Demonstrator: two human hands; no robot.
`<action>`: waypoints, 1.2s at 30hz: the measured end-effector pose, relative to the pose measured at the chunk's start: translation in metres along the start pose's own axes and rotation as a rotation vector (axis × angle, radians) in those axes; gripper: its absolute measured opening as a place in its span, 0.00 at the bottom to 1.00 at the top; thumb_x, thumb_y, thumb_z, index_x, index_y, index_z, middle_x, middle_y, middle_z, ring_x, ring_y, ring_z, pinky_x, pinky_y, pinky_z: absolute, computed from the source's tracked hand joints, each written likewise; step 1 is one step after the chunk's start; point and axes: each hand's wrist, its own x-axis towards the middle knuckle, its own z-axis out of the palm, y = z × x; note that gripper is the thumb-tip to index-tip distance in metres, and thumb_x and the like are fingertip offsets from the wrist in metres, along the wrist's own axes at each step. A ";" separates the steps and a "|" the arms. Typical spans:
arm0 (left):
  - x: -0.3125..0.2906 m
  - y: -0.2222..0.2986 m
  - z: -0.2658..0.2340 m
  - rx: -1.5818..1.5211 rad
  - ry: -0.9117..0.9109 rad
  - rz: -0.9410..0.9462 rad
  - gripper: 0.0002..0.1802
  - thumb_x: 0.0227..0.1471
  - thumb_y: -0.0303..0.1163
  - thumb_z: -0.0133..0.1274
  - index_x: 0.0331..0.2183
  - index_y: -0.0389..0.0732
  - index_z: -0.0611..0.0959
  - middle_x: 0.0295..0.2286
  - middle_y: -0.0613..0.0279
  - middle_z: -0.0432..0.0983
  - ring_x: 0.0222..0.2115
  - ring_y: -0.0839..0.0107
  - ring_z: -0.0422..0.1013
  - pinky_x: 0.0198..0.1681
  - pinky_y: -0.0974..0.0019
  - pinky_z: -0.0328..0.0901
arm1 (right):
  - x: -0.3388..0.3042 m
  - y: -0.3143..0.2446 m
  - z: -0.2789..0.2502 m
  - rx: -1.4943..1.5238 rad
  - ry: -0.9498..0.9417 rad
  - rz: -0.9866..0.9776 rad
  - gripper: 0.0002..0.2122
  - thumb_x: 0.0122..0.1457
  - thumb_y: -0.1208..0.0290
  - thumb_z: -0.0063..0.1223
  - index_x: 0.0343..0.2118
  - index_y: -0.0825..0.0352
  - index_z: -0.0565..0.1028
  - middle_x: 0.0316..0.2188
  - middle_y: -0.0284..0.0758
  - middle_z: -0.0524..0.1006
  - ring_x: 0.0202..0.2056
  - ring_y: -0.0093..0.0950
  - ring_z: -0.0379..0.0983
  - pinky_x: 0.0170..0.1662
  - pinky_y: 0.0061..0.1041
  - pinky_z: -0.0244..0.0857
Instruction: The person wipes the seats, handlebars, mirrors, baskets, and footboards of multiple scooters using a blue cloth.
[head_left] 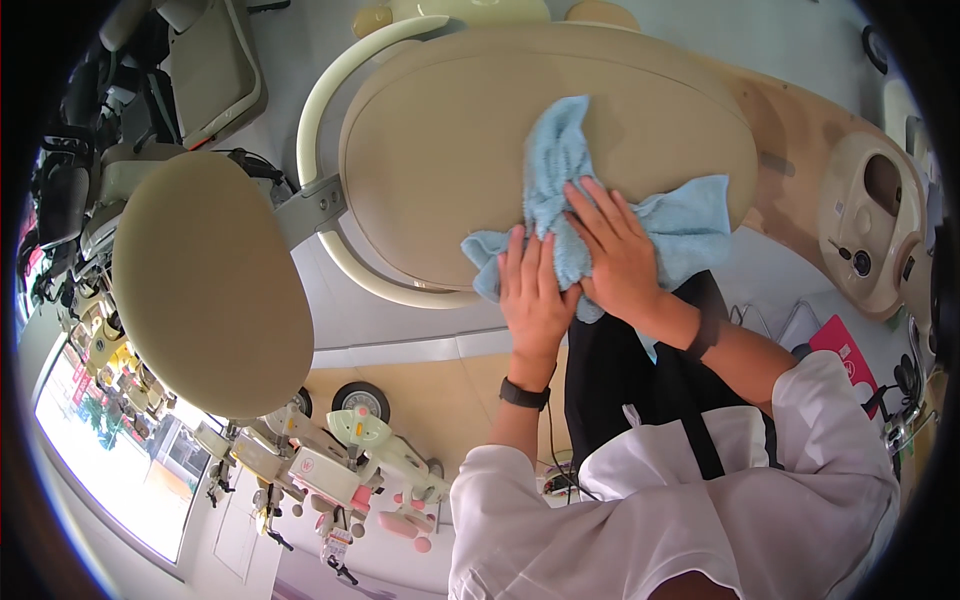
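A light-blue towel [690,225] lies bunched and partly spread on the wide beige padded scooter seat [430,150]. My left hand [533,300] rests on the towel's near left part, fingers stretched out over it. Beside it my right hand [622,265] lies flat on the towel's middle, its fingers slightly apart and pointing up and left. The two thumbs are close together. One end of the towel points toward the far side of the seat, another hangs over the near right edge.
Left of the seat, a beige backrest [215,290] joins a curved cream rail [312,120] by a metal bracket [313,210]. The front panel [865,235] with a key stands at right. Several scooters [330,470] are parked lower left by a bright window [120,460].
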 end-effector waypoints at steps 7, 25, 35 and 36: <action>0.031 -0.040 -0.039 0.030 0.252 -0.196 0.28 0.60 0.42 0.44 0.55 0.33 0.67 0.53 0.44 0.65 0.60 0.41 0.56 0.62 0.35 0.47 | 0.075 -0.046 0.040 0.075 0.034 -0.195 0.20 0.51 0.68 0.51 0.47 0.68 0.76 0.61 0.35 0.64 0.65 0.32 0.53 0.66 0.36 0.48; 0.048 0.089 0.064 -0.293 -0.045 0.184 0.30 0.39 0.29 0.58 0.49 0.40 0.77 0.45 0.57 0.72 0.54 0.57 0.66 0.59 0.48 0.56 | -0.065 0.081 -0.040 -0.029 0.108 0.273 0.25 0.49 0.76 0.56 0.53 0.72 0.70 0.62 0.41 0.63 0.64 0.45 0.54 0.64 0.49 0.47; 0.032 -0.020 -0.030 0.199 0.170 -0.030 0.24 0.48 0.18 0.47 0.50 0.34 0.74 0.47 0.50 0.71 0.52 0.47 0.67 0.57 0.40 0.58 | 0.037 -0.024 0.033 0.086 0.086 -0.055 0.20 0.47 0.68 0.54 0.45 0.68 0.78 0.61 0.31 0.65 0.64 0.31 0.54 0.65 0.36 0.47; 0.041 -0.022 -0.032 0.203 0.217 -0.047 0.24 0.48 0.17 0.45 0.49 0.33 0.74 0.47 0.49 0.71 0.52 0.47 0.67 0.57 0.43 0.58 | 0.047 -0.027 0.039 0.087 0.126 -0.084 0.18 0.49 0.69 0.52 0.44 0.68 0.78 0.60 0.31 0.65 0.64 0.31 0.54 0.66 0.36 0.46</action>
